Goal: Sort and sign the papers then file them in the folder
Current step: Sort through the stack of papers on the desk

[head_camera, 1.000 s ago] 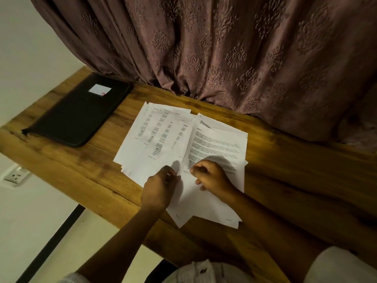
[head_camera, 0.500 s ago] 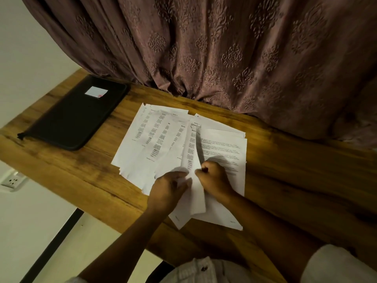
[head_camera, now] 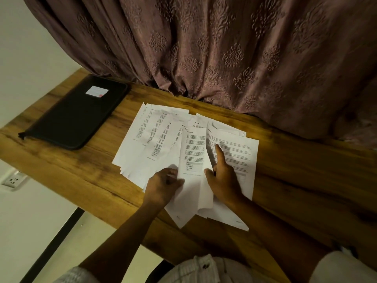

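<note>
The sheet [head_camera: 193,152] has swung flatter since the earlier frame. Left grip [head_camera: 163,186] pinches its lower edge. Right grip [head_camera: 222,178], forefinger straight, presses the papers [head_camera: 234,152] lying right of the folder [head_camera: 75,117].

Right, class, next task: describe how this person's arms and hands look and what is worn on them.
The left forearm and right forearm are bare up to sleeves at the picture's lower edge: the left sleeve is light and textured, the right sleeve plain and pale. No watch, ring or bracelet shows on the left hand or right hand in this dim light.
</note>
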